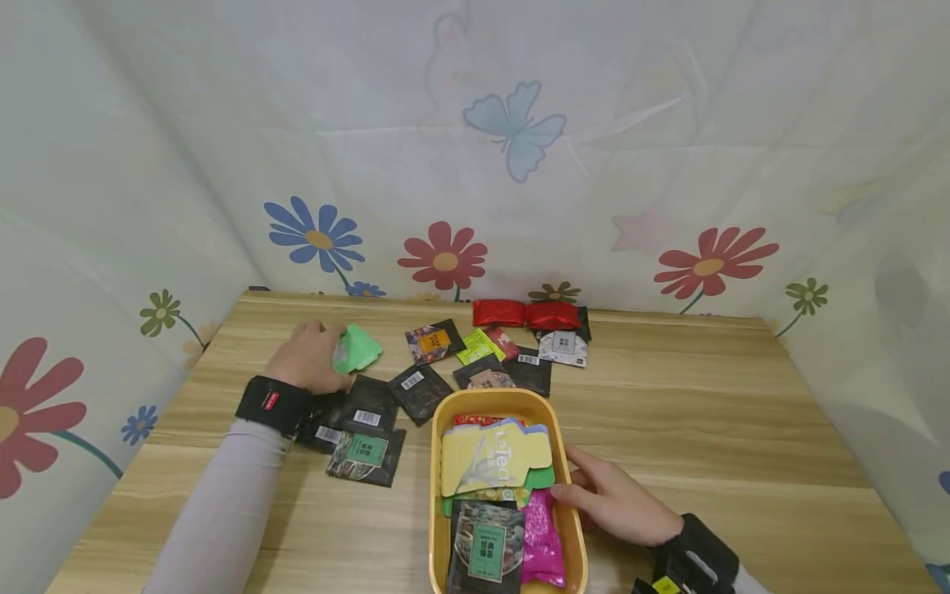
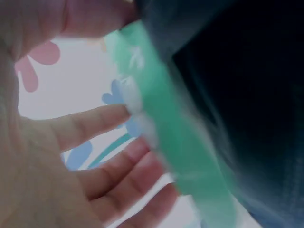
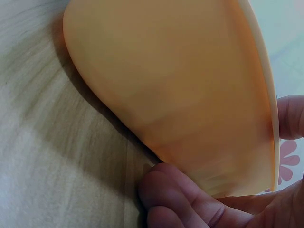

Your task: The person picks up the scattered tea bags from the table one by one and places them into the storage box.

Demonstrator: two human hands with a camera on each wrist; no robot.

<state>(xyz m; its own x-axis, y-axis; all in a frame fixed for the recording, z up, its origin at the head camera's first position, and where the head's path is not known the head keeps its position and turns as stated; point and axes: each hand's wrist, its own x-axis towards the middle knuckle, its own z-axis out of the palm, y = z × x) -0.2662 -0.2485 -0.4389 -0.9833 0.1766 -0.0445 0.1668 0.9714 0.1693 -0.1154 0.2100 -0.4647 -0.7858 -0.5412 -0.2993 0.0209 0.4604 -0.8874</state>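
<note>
In the head view, we see the surface (image 1: pixel 712 404) run wide to the right of the yellow bin (image 1: pixel 493 395), where a black packet (image 1: pixel 486 549) says "GREEN TEA", and the left hand (image 1: pixel 308 360) has a shiny green packet (image 1: pixel 361 348) near the left edge. In the left wrist view, we see thumb and fingers (image 2: pixel 95 126) pinching that packet. In the right wrist view, we see the right hand (image 3: pixel 228 213) grip the bin's side.

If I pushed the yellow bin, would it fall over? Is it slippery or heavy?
The yellow bin would probably slide rather than tip, since it stands upright on the table. Its wall looks smooth, so it may feel slippery. It's likely light for its size, because mostly small packets show inside.
</note>
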